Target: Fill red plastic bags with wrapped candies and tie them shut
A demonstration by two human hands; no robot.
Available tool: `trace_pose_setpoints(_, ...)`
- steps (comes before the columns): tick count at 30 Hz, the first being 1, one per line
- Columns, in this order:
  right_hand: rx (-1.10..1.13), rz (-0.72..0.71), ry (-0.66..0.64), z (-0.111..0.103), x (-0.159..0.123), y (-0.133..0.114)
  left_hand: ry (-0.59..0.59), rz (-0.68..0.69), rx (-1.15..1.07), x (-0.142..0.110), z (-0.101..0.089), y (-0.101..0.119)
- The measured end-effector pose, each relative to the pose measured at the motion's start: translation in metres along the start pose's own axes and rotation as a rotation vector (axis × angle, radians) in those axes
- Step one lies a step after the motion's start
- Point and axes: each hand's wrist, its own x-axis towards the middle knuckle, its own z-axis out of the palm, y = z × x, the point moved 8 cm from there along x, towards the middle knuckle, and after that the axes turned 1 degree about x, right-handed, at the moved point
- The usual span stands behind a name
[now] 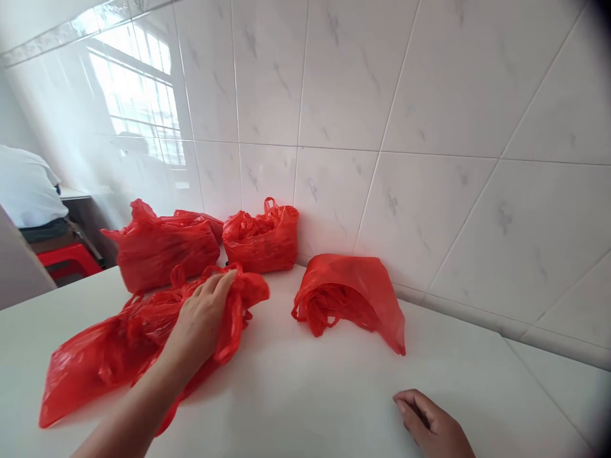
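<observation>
Red bags [86, 369] are lying crumpled in a heap on the white table [305, 394], and the left hand [203, 312] is grasping their gathered plastic, though its fingertips are hiding in the folds. Taking this hand as the clock's centre, a bulging bag [165, 251] is sitting at eleven o'clock, a smaller upright bag [262, 248] at one, and a bag with open mouth [377, 286] is lying on its side at three. The right hand [434, 426] is resting at four, curling loosely, with nothing showing in it. The step in hand is looking like gripping the loose plastic; from such a hold, any move is calling for enough folds between the fingers, because thin film is slipping easily. The tiled wall [344, 210] is limiting reach toward twelve, the table edge is running past ten, and white surface is showing toward four.
</observation>
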Motion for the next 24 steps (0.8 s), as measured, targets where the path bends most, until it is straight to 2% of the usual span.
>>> trace_pose_setpoints(2,-0.016,-0.004,0.039,-0.001,-0.002,-0.002,-0.189,-0.013,0.149,-0.007,0.02,-0.011)
trace_pose_setpoints(3,-0.02,-0.005,0.069,-0.002,-0.003,-0.003,-0.236,-0.005,0.187,-0.01,0.025,-0.01)
trace_pose_setpoints(5,-0.011,-0.014,0.133,-0.003,-0.006,-0.007,-0.236,0.038,0.176,-0.015,0.026,0.006)
trace_pose_setpoints(8,0.008,-0.019,0.156,-0.002,-0.01,-0.012,-0.198,0.173,-0.014,-0.017,0.021,0.053)
trace_pose_setpoints(10,0.003,-0.008,0.149,-0.001,-0.01,-0.013,-0.268,0.296,-0.2,-0.02,0.03,0.09)
trace_pose_setpoints(12,0.003,-0.002,0.14,0.0,-0.01,-0.013,-0.379,0.391,-0.362,-0.022,0.053,0.122)
trace_pose_setpoints(14,0.012,-0.011,0.135,0.0,-0.008,-0.011,-0.443,0.372,-0.426,-0.016,0.085,0.14)
trace_pose_setpoints(17,0.028,-0.039,0.117,0.002,-0.005,-0.006,-0.355,0.18,-0.377,0.007,0.132,0.141)
trace_pose_setpoints(19,0.061,-0.045,0.096,0.004,-0.002,-0.002,-0.29,0.09,-0.348,0.018,0.153,0.138)
trace_pose_setpoints(21,0.116,-0.033,0.078,0.004,0.001,0.003,-0.243,0.046,-0.336,0.023,0.165,0.137)
trace_pose_setpoints(24,0.178,-0.023,0.044,0.003,0.005,0.006,-0.194,0.102,-0.359,0.02,0.163,0.141)
